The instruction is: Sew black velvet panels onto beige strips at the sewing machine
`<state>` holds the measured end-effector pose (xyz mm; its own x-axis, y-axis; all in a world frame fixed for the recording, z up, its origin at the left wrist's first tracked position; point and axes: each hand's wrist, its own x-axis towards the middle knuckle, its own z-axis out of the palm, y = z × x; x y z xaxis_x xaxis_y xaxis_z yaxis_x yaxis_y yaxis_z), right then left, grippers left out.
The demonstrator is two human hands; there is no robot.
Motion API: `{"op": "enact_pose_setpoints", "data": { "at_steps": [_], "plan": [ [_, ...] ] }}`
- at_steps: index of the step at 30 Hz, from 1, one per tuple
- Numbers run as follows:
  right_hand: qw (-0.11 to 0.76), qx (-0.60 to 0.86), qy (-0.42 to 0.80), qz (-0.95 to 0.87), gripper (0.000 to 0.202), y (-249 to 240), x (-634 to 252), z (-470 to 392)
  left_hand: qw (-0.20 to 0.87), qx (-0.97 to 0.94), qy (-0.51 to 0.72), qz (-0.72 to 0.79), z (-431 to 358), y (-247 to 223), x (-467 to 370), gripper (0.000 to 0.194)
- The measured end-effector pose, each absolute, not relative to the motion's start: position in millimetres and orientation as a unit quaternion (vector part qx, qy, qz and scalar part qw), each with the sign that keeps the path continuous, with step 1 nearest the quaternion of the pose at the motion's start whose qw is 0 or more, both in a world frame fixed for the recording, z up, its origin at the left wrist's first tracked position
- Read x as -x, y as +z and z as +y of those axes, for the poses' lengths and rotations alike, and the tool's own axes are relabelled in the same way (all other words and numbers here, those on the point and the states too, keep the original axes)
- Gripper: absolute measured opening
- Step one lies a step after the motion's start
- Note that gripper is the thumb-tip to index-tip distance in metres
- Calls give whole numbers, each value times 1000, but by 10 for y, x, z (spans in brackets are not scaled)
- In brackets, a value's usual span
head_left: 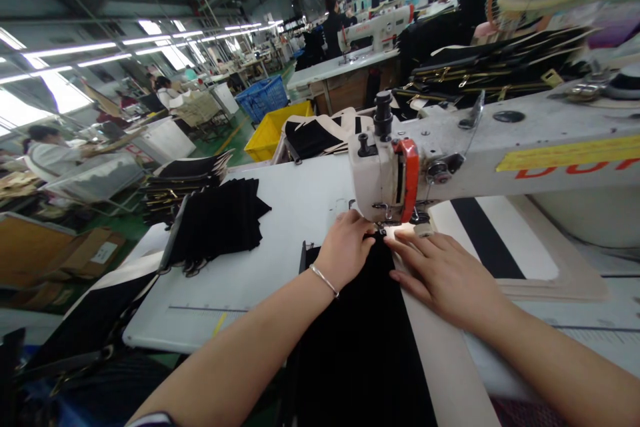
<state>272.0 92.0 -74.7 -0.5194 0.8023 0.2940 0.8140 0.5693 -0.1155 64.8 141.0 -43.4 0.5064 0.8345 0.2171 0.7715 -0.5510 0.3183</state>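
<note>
Strip lights run above a crowded sewing floor, where a co-worker stands at 11 o'clock from your needle and another person sits far off toward 9. At your white table, you work both hands close under the head of a sewing machine with an orange-red guard. Your black panel, pale along its right side, stretches from the presser foot toward you at 6 o'clock. Your left hand, a bracelet at its wrist, bunches its fingers narrowly on the black cloth just beside the foot; whether it pinches the cloth, you cannot tell from this angle. Your right hand lies wide, fingers spread over the pale side. Pale panels with a black stripe rest at 3 o'clock, dark zippered pieces are heaped at 1, a yellow bin sits at 10, and a stack of black pieces lies on the table at 9.
</note>
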Motion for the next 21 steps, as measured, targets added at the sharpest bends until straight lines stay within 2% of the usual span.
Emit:
{"op": "enact_pose_setpoints", "data": {
  "at_steps": [3,6,17,21],
  "plan": [
    [161,461,-18,-872,54,-748,-2726,922,94,-906,158,381,1269,-416,-584,17],
    [157,459,-16,-874,54,-743,-2731,929,93,-912,158,366,1217,-452,-549,24],
    [160,474,-13,-865,47,-728,-2765,893,85,-914,174,356,1243,-545,-535,24],
    [171,538,-71,-822,41,-850,-3102,931,87,-912,172,361,1299,-595,-540,26]
  ]
}}
